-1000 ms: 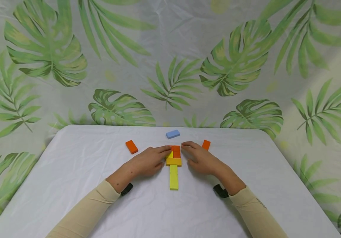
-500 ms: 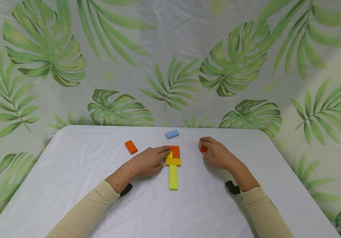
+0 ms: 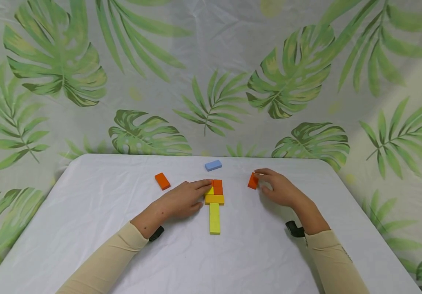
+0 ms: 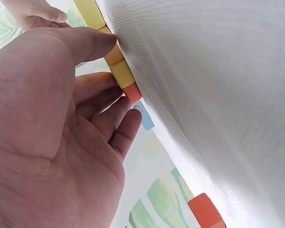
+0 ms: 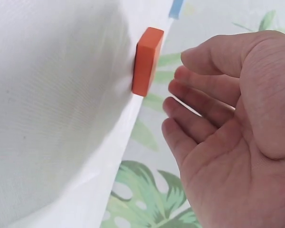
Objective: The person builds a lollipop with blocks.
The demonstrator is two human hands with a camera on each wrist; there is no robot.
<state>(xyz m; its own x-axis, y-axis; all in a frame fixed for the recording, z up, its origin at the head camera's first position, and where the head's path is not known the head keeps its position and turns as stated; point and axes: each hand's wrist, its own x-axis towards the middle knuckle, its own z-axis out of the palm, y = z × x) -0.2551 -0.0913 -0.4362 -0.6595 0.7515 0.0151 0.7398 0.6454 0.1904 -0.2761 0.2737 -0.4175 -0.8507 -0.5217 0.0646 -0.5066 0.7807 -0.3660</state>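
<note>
My left hand (image 3: 183,199) rests at the left side of a flat block figure. Its fingertips touch a red block and a small yellow block (image 4: 123,73), its fingers only loosely bent. Beside these lies an orange block (image 3: 218,187). Below them a yellow-orange block (image 3: 214,199) lies crosswise, above a long lime-yellow block (image 3: 214,219) that points toward me. My right hand (image 3: 281,189) is just right of a loose orange block (image 5: 148,61). In the right wrist view a gap shows between its relaxed fingers and that block.
A blue block (image 3: 213,165) lies near the back edge of the white-covered table (image 3: 97,204). Another loose orange block (image 3: 162,181) lies to the left. Behind the table hangs a leaf-patterned cloth (image 3: 211,61).
My right hand has left the right side of the figure, reached the loose orange block, then drawn slightly right of it. That block has shifted a little left and nearer. The left hand stays put.
</note>
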